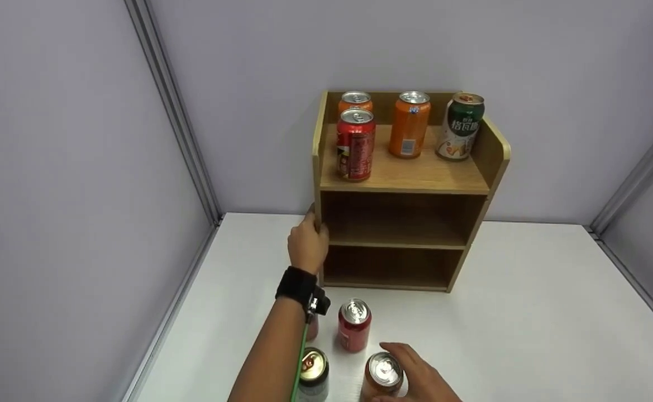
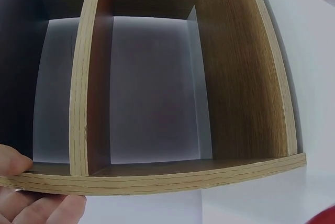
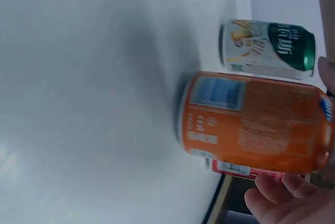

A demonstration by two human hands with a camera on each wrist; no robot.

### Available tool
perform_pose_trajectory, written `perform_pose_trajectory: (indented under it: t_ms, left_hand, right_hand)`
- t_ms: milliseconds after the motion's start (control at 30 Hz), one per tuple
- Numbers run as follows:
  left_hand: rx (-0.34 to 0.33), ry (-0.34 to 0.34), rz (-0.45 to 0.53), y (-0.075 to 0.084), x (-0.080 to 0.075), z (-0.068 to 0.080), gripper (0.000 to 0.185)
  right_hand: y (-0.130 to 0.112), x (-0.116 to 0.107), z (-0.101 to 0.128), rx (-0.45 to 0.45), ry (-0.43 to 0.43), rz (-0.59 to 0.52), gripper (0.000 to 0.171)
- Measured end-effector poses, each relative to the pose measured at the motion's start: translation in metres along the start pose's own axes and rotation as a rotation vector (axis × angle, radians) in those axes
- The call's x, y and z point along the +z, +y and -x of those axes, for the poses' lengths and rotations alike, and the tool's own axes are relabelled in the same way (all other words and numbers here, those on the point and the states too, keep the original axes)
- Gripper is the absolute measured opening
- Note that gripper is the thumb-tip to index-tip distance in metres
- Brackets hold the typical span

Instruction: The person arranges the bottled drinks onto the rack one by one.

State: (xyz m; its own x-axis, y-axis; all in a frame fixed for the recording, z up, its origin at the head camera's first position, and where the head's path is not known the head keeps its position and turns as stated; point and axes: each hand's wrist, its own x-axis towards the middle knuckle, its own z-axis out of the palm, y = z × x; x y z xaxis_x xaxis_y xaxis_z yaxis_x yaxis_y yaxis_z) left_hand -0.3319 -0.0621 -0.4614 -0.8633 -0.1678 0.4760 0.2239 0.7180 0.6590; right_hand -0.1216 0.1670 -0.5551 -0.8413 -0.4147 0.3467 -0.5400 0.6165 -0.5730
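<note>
My left hand (image 1: 308,245) grips the left side panel of a wooden shelf (image 1: 404,245); in the left wrist view the thumb lies inside the panel (image 2: 157,183) and the fingers outside. My right hand (image 1: 421,379) is around an orange can (image 1: 383,374) standing on the white table, thumb and fingers spread on either side. In the right wrist view the fingertips (image 3: 267,185) lie close along that can's side, with no clear grip. Near it stand a red can (image 1: 354,329) and a green-and-white can (image 1: 314,379). Another red can (image 1: 313,329) is mostly hidden by my left forearm.
On the shelf's top stand a red can (image 1: 355,148), an orange can (image 1: 410,125), another orange can (image 1: 355,100) behind the red one, and a green-and-white can (image 1: 460,128). Grey-white walls (image 1: 248,67) enclose the table (image 1: 538,312) at the back and sides.
</note>
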Motion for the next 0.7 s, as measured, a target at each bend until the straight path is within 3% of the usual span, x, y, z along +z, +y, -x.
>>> perform_pose_trajectory:
  t_ms: [267,700]
  left_hand:
    - [-0.006,0.005,0.000,0.000,0.000,0.002,0.012]
    - [0.010,0.018,-0.010,-0.001,0.001,-0.001,0.015]
  right_hand:
    - [-0.005,0.008,0.003,0.176,-0.054,-0.056,0.084]
    - [0.002,-0.004,-0.002,0.060,0.071,-0.034,0.076]
